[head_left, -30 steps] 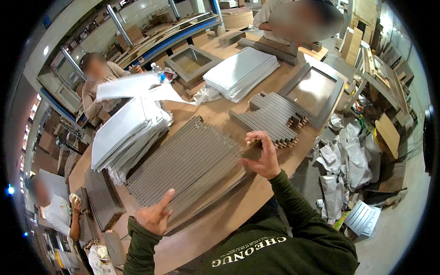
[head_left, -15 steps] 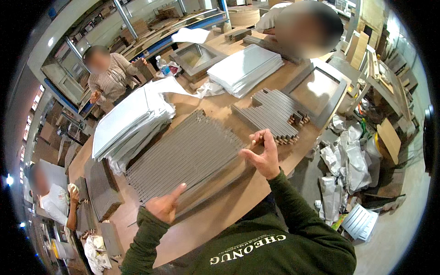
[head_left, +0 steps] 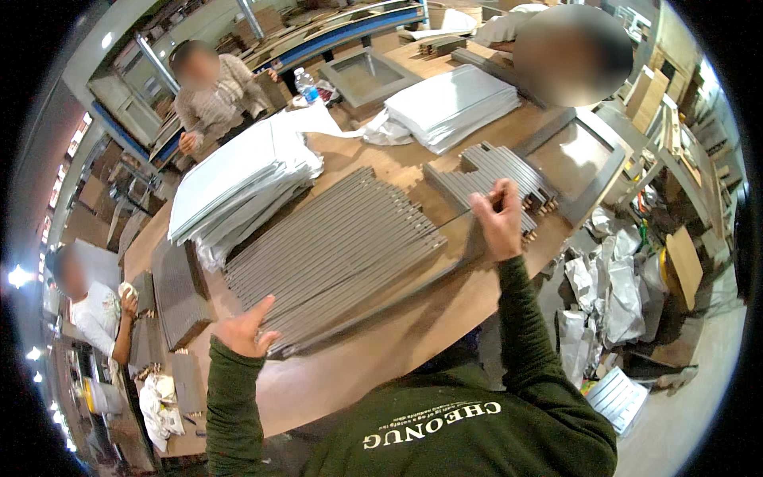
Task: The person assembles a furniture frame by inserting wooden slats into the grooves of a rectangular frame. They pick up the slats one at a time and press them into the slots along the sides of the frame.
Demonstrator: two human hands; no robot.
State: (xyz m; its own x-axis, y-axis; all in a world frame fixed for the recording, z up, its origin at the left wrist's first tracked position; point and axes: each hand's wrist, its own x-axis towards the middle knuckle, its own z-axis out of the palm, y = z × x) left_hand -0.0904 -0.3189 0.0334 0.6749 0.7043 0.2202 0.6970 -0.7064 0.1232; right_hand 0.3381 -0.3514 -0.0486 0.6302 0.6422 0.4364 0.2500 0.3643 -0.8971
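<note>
The person's left hand (head_left: 245, 327) is hovering at the near left corner of a wide row of grey strips (head_left: 334, 254), its thumb and index finger spreading apart. The right hand (head_left: 501, 221) is curling its fingers beyond the row's right end, in front of a smaller stack of grey strips (head_left: 486, 171); whether they are gripping anything, one cannot tell. A thin dark line is running across the row between the hands. The row is lying side by side on the brown surface (head_left: 358, 354), between the hands. Beyond it, two piles of white sheets (head_left: 238, 179) are resting, and a grey-framed panel (head_left: 576, 155) is lying at the right.
</note>
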